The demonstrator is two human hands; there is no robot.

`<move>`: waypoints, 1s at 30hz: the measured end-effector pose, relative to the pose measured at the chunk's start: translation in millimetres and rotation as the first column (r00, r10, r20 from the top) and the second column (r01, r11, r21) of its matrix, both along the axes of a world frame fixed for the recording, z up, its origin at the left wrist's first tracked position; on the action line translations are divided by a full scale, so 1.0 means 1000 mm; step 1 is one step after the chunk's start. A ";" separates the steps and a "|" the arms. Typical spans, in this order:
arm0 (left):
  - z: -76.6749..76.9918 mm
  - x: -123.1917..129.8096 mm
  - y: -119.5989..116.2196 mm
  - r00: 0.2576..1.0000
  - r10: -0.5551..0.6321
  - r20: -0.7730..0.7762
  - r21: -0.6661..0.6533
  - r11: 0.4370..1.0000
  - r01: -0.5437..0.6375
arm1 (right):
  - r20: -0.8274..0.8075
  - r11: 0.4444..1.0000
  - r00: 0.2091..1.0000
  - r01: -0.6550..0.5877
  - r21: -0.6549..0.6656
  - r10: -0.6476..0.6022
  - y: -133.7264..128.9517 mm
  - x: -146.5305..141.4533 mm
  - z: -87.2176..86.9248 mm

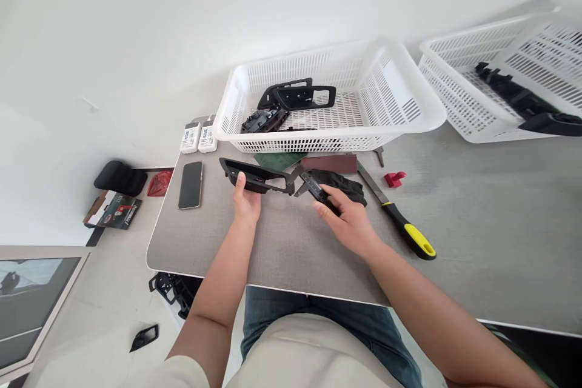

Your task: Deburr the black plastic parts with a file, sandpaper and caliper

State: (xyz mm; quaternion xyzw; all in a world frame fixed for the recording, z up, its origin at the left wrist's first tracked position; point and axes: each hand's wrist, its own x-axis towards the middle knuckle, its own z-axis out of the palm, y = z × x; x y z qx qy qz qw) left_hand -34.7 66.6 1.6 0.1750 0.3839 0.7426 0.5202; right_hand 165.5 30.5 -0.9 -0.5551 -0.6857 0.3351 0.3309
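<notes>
My left hand (247, 199) grips a black plastic trim piece (254, 174) with a rectangular opening at its right end, held above the grey table. In my right hand (348, 218) is a black caliper (313, 185), its jaws at the right end of the trim piece. Whether the jaws touch the plastic I cannot tell. Beneath and behind the caliper lie a black cloth-like item (345, 183), a dark red strip (331, 163) and a green sheet (279, 160). A file (409, 233) with a black and yellow handle rests to the right of my right hand.
A white basket (409, 124) with several black plastic parts stands behind my hands; another white basket (459, 115) is at the right. A phone (190, 185) and two white boxes (199, 137) are at the left. A small red piece (394, 179) lies near the file.
</notes>
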 end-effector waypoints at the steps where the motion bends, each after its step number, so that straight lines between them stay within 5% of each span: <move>1: 0.001 0.002 -0.001 1.000 -0.025 -0.017 0.014 1.000 0.026 | -0.090 0.997 0.995 -0.053 -0.047 0.049 -0.001 -0.002 0.000; 4: 0.002 0.009 -0.007 0.985 -0.141 -0.095 0.037 0.989 0.146 | -0.269 0.975 0.951 -0.191 -0.117 0.154 -0.005 -0.008 -0.001; 8: 0.008 0.012 -0.017 0.897 -0.417 -0.149 0.018 0.906 0.424 | -0.358 0.987 0.932 -0.104 -0.125 0.053 -0.003 -0.009 -0.003; 14: 0.019 0.006 -0.021 0.761 -0.633 0.146 0.042 0.772 0.634 | -0.302 0.999 0.953 0.001 -0.042 -0.013 0.005 -0.001 -0.007; 19: 0.009 -0.007 -0.013 0.461 -0.842 0.280 -0.130 0.443 0.887 | -0.059 0.994 0.995 -0.071 0.078 0.076 0.005 0.004 0.002; 22: 0.002 -0.010 -0.011 0.511 -0.825 0.240 -0.149 0.489 0.859 | 0.037 0.986 0.998 -0.058 0.156 0.052 0.005 0.007 0.005; 27: 0.004 -0.009 -0.010 0.705 -0.681 0.197 -0.138 0.693 0.707 | 0.233 0.978 0.970 0.020 0.207 -0.069 0.005 0.011 0.006; 30: 0.007 -0.009 -0.010 0.776 -0.605 0.177 -0.132 0.767 0.628 | 0.339 0.966 0.937 -0.009 0.258 -0.082 0.006 0.012 0.005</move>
